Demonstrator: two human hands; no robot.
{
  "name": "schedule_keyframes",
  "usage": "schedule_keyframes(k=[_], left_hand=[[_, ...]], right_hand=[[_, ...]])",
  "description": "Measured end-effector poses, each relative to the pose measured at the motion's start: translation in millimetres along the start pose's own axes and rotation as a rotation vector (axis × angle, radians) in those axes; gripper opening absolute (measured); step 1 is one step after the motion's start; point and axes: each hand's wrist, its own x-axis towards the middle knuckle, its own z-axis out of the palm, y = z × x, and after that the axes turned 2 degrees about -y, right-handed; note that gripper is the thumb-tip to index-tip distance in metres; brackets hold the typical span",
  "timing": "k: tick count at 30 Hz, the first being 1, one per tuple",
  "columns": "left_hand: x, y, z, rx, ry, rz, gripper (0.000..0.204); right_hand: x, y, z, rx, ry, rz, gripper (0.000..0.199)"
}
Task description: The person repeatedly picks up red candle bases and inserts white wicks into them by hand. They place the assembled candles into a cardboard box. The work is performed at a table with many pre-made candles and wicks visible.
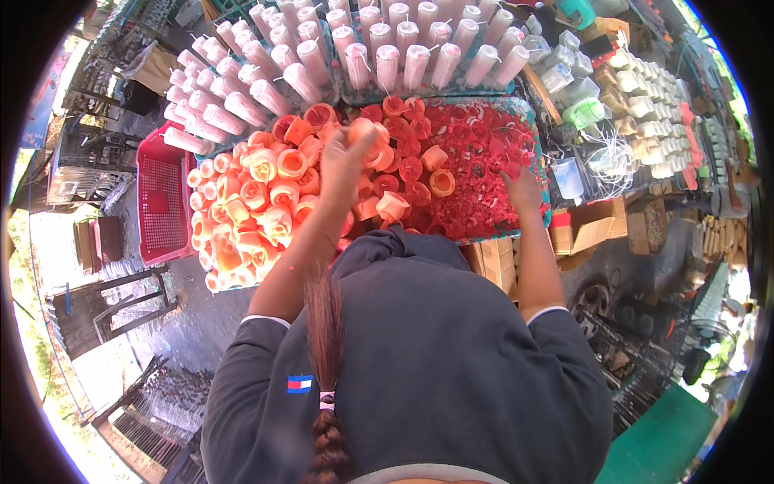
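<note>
My left hand (pixel 347 157) is closed around an orange cup-shaped piece (pixel 365 132), slightly smeared by motion, above the middle of the table. Below and left of it lie many orange rose-shaped pieces (pixel 263 164), some hollow like cups. On the right, my right hand (pixel 523 190) reaches over a red-covered tray (pixel 476 211) full of small red cups and scraps. Its fingers pinch a small pinkish-red piece (pixel 511 170). Several loose orange rings and cups, such as an orange cup (pixel 442 183), sit between my hands on the red cups.
Rows of pale pink cylinders with wicks (pixel 387 66) stand along the far side. A red plastic crate (pixel 164 194) is at the left. At the right are a bundle of white strings (pixel 610 161), rows of cream blocks (pixel 641 106) and an open cardboard box (pixel 588 228).
</note>
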Motion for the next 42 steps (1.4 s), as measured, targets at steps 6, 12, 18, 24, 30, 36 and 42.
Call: schedule_keyframes(k=[6,12,18,24,30,36,42], left_hand=[[-4.4,-41.9,4.1,0.297,-0.259,-0.167,0.024],[-5.8,-53.9,20.3,0.336,-0.465,-0.222,0.036],[-8.4,-54.6,11.0,0.44,-0.35,-0.215,0.036],[-8.5,-55.7,-9.0,0.45,-0.31,-0.206,0.034],[-10.7,-72.0,-16.7,0.439,-0.299,-0.187,0.032],[-22.7,-78.2,-6.6,0.554,-0.371,-0.189,0.033],[-31.4,-73.0,-3.1,0.788,-0.504,-0.179,0.039]], right_hand=[[-3.7,-35.2,1.1,-0.119,0.268,-0.198,0.06],[-60.7,-145.3,-22.3,0.752,-0.259,-0.651,0.063],[-33.5,-126.1,-6.3,0.435,-0.099,-0.383,0.067],[-5.8,-99.7,12.1,-0.087,0.058,-0.493,0.059],[-63.4,-153.9,-6.7,-0.24,-0.485,-0.535,0.045],[-72.3,-152.7,47.6,-0.152,-0.194,-0.48,0.045],[-52.6,-134.0,40.3,0.162,-0.274,-0.684,0.044]])
